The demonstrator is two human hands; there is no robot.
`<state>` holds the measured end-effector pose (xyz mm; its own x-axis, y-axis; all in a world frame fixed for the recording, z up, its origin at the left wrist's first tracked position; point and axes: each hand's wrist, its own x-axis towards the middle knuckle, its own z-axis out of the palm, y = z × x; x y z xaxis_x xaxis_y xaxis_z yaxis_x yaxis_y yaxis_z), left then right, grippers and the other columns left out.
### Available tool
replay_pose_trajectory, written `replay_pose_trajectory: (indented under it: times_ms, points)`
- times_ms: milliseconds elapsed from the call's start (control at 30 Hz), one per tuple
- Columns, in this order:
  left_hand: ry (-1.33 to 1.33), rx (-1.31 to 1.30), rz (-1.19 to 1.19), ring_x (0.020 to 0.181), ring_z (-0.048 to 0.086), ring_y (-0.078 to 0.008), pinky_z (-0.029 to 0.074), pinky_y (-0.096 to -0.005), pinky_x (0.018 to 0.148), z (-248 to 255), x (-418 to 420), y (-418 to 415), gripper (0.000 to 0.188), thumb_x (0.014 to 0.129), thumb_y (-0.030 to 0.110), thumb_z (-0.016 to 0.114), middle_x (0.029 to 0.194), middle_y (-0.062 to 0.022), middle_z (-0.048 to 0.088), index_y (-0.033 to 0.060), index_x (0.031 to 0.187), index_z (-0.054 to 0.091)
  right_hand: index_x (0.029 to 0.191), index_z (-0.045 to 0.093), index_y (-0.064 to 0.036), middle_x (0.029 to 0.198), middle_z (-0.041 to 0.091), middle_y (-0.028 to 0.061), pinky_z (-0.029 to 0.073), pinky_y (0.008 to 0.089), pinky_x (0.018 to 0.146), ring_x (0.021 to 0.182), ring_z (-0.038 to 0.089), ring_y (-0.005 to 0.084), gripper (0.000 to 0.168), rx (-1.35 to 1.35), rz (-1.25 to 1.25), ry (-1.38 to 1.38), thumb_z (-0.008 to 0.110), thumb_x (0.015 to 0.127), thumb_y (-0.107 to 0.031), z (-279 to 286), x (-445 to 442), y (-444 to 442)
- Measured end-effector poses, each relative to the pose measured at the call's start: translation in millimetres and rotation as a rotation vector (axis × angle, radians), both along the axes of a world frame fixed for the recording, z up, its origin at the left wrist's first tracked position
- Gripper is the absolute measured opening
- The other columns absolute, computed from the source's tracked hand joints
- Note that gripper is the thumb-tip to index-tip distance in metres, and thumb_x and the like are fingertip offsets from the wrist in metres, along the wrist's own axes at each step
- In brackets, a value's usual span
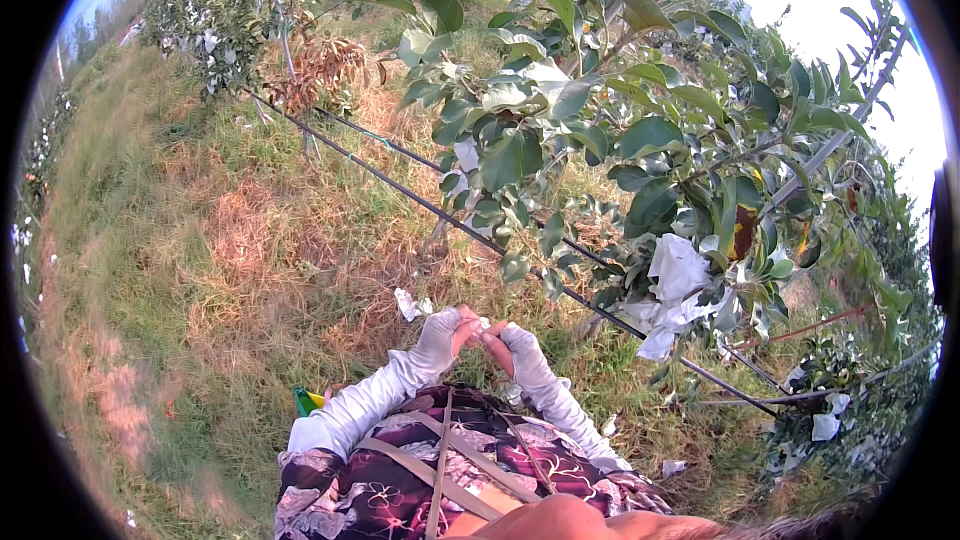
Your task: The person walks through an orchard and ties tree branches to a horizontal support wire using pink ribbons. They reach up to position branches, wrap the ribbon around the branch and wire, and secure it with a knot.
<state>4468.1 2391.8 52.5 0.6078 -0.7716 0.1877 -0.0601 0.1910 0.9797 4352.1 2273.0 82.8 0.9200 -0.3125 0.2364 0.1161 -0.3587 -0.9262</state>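
In the head view, my left hand (448, 334) and my right hand (506, 349) meet in front of my body, both in light fingerless sleeves. Their fingertips are together around a small whitish piece (484, 323), too small to name for certain. Which hand grips it cannot be told. Just beyond my left hand, a crumpled white piece (409, 305), paper or thin film, shows against the grass. To the right, white bags or wraps (679, 270) hang among the green leaves of a fruit tree branch (652, 135).
Two dark hoses or lines (390, 181) run diagonally beyond my hands. Leafy branches fill the upper right. More white pieces (826, 427) hang at the lower right; another scrap (673, 468) lies on the grass. Dry brown foliage (322, 67) stands at the upper left.
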Motion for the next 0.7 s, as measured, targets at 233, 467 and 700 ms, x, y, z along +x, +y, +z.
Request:
replay_pose_trajectory:
  times_ms: [233,467,700]
  points:
    - [-0.359,-0.275,0.095,0.073,0.057,-0.0123,0.046,-0.0235,0.064,114.0,40.4,-36.7,0.008,0.085,0.004,0.051,0.08,-0.0054,0.055,-0.0003,0.09,0.056,0.082,0.055,-0.005,0.062,0.051,-0.0016,0.032,0.0176,0.042,0.047,0.041,0.0027,0.01,0.248,-0.205,-0.105,0.052,0.087,-0.012,74.1,17.6,-34.7]
    - [-0.635,-0.486,0.25,0.088,0.056,-0.0137,0.046,-0.0229,0.067,215.1,64.3,-81.3,0.022,0.088,0.005,0.043,0.106,-0.0087,0.051,0.0026,0.107,0.053,0.085,0.052,-0.002,0.062,0.052,0.0013,0.032,0.019,0.037,0.042,0.043,0.0055,0.013,0.149,-0.393,-0.504,0.051,0.087,-0.014,168.3,60.3,-49.7]
    - [-0.536,-0.637,0.389,0.083,0.053,-0.0125,0.045,-0.0257,0.071,230.1,82.0,-126.9,0.023,0.085,-0.002,0.047,0.092,-0.0062,0.053,-0.0031,0.107,0.048,0.089,0.051,0.0,0.064,0.052,0.0032,0.034,0.0193,0.036,0.042,0.044,0.0058,0.01,0.256,-0.454,-0.651,0.048,0.087,-0.009,212.9,104.9,-51.0]
